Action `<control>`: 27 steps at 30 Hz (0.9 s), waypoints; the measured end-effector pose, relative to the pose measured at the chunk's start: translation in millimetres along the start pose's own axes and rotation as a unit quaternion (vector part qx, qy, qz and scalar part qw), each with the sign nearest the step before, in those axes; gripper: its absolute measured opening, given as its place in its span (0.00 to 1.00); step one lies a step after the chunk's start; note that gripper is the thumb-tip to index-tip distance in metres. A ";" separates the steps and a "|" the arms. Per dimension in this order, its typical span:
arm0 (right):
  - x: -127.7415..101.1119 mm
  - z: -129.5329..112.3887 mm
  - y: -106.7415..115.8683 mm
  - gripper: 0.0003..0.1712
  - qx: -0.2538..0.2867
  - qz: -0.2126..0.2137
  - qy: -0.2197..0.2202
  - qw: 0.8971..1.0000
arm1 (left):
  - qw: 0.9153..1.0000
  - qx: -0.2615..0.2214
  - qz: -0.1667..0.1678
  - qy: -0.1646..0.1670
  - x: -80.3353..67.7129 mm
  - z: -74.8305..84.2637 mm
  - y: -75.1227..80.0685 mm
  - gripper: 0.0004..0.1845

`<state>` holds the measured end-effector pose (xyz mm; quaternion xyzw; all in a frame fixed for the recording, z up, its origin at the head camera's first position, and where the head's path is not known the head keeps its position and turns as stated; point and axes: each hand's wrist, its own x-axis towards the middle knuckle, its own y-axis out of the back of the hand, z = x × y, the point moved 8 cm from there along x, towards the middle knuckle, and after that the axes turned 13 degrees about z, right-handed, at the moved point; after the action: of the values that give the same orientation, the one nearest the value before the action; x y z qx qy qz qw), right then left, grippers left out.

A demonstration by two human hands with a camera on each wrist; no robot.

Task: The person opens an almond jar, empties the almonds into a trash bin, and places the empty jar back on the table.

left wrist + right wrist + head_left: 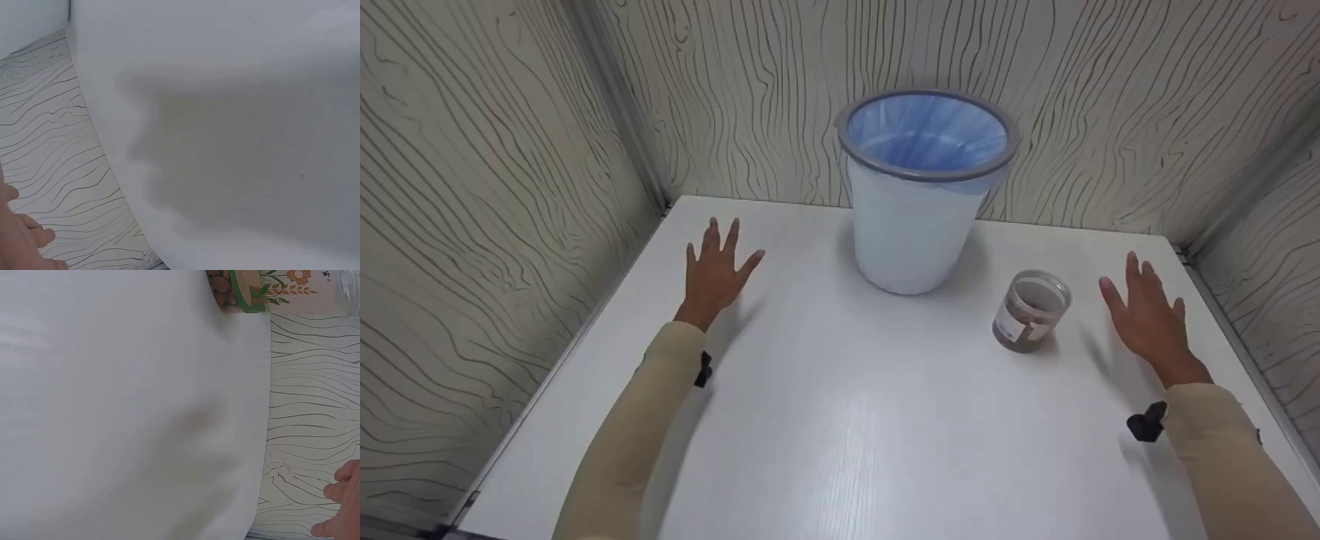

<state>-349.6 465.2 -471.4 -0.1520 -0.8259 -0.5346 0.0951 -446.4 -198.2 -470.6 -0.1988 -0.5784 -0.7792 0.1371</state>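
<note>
My left hand (712, 279) hovers over the left part of the white table with its fingers spread, holding nothing. On the right side my right hand (1149, 322) is likewise spread in the air and touches nothing. Just left of it stands a clear jar (1030, 313), its top facing up, with a printed label and brown contents. In the right wrist view the jar (275, 292) shows small brown rounded pieces inside; I cannot tell their kind. A white trash bin (911, 232) with a grey rim and a blue liner stands at the back middle, between the hands.
The white table (840, 420) reaches back to a wood-grain patterned wall (750, 97). Similar panels rise at the left and right sides, with metal posts in the back corners. A black wrist device (1147, 422) sticks out beside the right sleeve.
</note>
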 end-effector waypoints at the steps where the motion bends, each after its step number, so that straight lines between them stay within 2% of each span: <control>1: -1.8 -0.3 -1.5 0.48 0.006 -0.001 -0.004 1.000 | 1.000 -0.004 0.002 0.000 -1.6 1.1 -0.5 0.50; 18: -19.0 -8.4 -22.5 0.45 0.071 -0.027 -0.017 0.997 | 0.999 -0.036 0.012 -0.005 -13.9 25.9 -2.4 0.48; 27: -26.8 -19.3 -28.7 0.44 0.133 -0.033 -0.029 0.990 | 0.999 -0.052 0.009 0.001 -16.7 31.9 -1.5 0.49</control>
<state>-334.7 432.7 -496.6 -0.1261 -0.8967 -0.4181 0.0731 -427.5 -167.5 -471.7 -0.2100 -0.5351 -0.8073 0.1338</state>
